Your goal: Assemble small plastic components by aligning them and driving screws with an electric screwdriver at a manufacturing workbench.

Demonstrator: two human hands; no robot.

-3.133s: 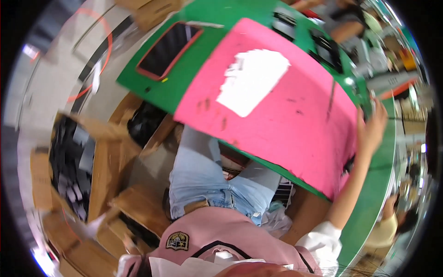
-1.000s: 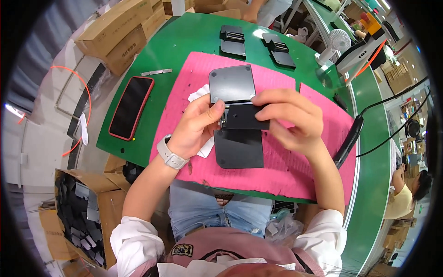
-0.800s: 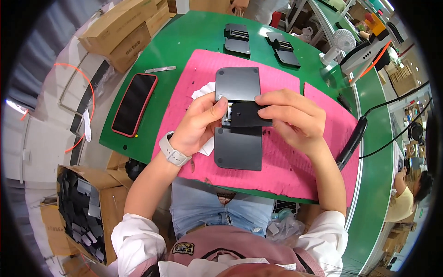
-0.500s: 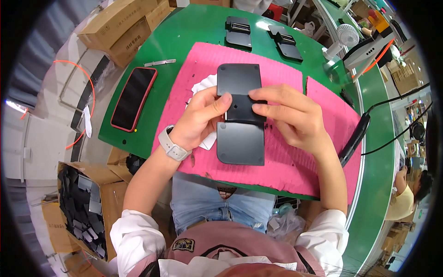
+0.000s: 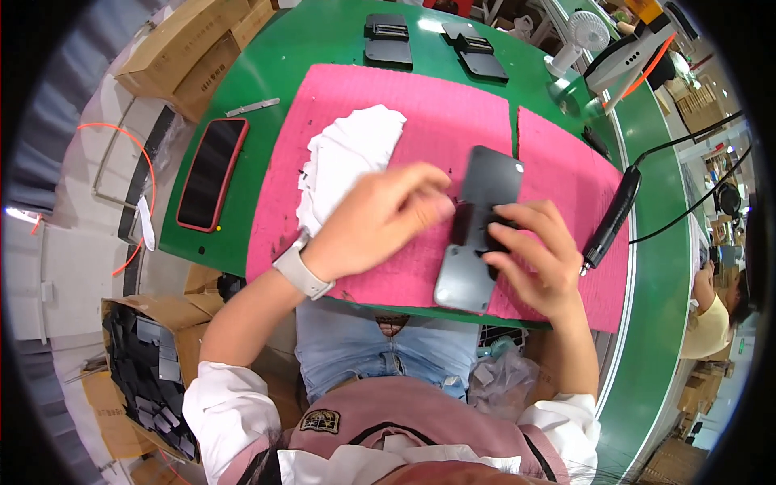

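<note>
A dark grey two-plate part (image 5: pixel 491 176), its plates joined by a narrower black middle piece, lies or hovers tilted over the pink mat (image 5: pixel 432 105); its contact with the mat cannot be judged. My right hand (image 5: pixel 540 255) grips its middle from the right with thumb and fingers. To the part's left, my left hand (image 5: pixel 384 214) is slightly blurred, with fingers loosely bent, thumb apart and nothing in them. Its fingertips come near the part's edge. Beneath and beyond that hand a crumpled white cloth (image 5: pixel 349 153) rests on the mat.
Two similar dark parts, one (image 5: pixel 388 42) left of the other (image 5: pixel 475 52), lie at the table's far side. A phone (image 5: pixel 212 174) and metal strip (image 5: pixel 252 107) are left. At right are a corded black tool (image 5: pixel 614 218) and small fan (image 5: pixel 588 32). A carton (image 5: pixel 198 331) of black pieces stands lower left.
The two-plate part has shifted right and tilted, held by my right hand. My left hand has let go of it, and the white cloth is more exposed. The whole view has shifted slightly.
</note>
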